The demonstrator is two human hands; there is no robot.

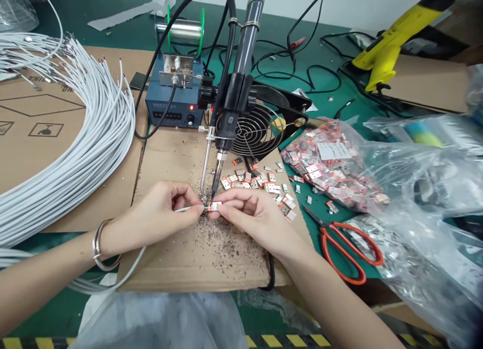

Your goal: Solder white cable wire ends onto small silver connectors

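Observation:
My left hand [156, 215] pinches the end of a thin white wire [132, 268] that trails off under my wrist. My right hand [251, 215] pinches a small orange and silver connector [214, 205]. Both meet under the tip of a fixed soldering iron [218, 175], beside a solder feed tube [204, 178]. They rest over a cardboard sheet [196, 258] speckled with solder bits. A silver bangle [98, 246] sits on my left wrist.
A big bundle of white wires [86, 138] lies left. Loose connectors [264, 183] lie just beyond my right hand, with a bag of them [332, 168] and orange scissors [347, 248] to the right. A blue solder station [173, 102], fan [256, 130] and yellow glue gun [392, 42] stand behind.

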